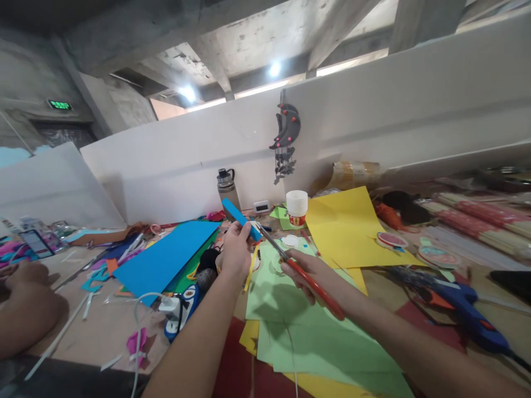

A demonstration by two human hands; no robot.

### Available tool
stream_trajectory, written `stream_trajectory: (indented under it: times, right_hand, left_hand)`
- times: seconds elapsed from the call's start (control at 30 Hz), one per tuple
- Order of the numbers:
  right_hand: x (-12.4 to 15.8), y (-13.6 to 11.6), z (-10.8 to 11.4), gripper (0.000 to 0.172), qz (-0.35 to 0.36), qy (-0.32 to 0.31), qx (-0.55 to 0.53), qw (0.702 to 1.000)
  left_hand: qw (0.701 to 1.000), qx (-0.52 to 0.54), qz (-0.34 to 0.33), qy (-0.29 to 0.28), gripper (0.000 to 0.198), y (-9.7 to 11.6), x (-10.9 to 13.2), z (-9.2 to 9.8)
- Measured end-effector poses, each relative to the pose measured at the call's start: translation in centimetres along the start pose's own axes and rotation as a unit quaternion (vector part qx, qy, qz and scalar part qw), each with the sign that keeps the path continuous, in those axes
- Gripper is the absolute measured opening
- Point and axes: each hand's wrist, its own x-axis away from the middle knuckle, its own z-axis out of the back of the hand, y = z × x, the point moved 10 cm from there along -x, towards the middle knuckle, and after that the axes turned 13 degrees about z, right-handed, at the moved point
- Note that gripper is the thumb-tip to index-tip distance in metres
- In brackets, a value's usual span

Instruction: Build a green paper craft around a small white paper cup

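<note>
My left hand point(237, 246) is closed on a narrow blue strip point(234, 211), which slants up to the left past the fingers. A small white piece sits by the same fingertips, too small to name. In my right hand point(305, 271) is a pair of pliers or scissors with red handles point(317, 290); I cannot tell which. Its metal end reaches up to the left hand's fingertips. Light green sheets point(327, 345) lie on the table beneath both hands. A white paper disc point(290, 240) rests just beyond the tool.
A blue sheet point(170, 257) and a power strip point(182, 312) lie left; a yellow sheet point(348, 226) and blue glue gun point(473, 315) lie right. Paper cups point(297, 207) and a bottle point(227, 188) stand behind. Another person's hand point(31, 293) rests at far left.
</note>
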Motion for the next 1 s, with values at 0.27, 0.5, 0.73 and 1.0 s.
stream_trajectory:
  times: [0.27, 0.5, 0.73, 1.0]
  right_hand:
    - [0.3, 0.5, -0.5, 0.034, -0.033, -0.009, -0.051, 0.998]
    - [0.3, -1.6, 2.7, 0.037, -0.013, 0.123, -0.150, 0.981]
    - [0.3, -2.0, 4.2, 0.032, 0.002, 0.190, -0.191, 0.963]
    - [0.4, -2.0, 4.8, 0.027, 0.023, 0.224, -0.195, 0.955]
  left_hand:
    - [1.000, 0.003, 0.006, 0.003, 0.028, -0.2, 0.0, 0.1]
    - [0.998, -0.019, 0.050, -0.018, 0.029, -1.8, -0.2, -0.2]
    - [0.989, -0.093, 0.108, -0.045, 0.031, -3.7, 0.4, -1.3]
    - [0.984, -0.129, 0.109, -0.060, 0.036, -3.8, 0.6, -1.6]
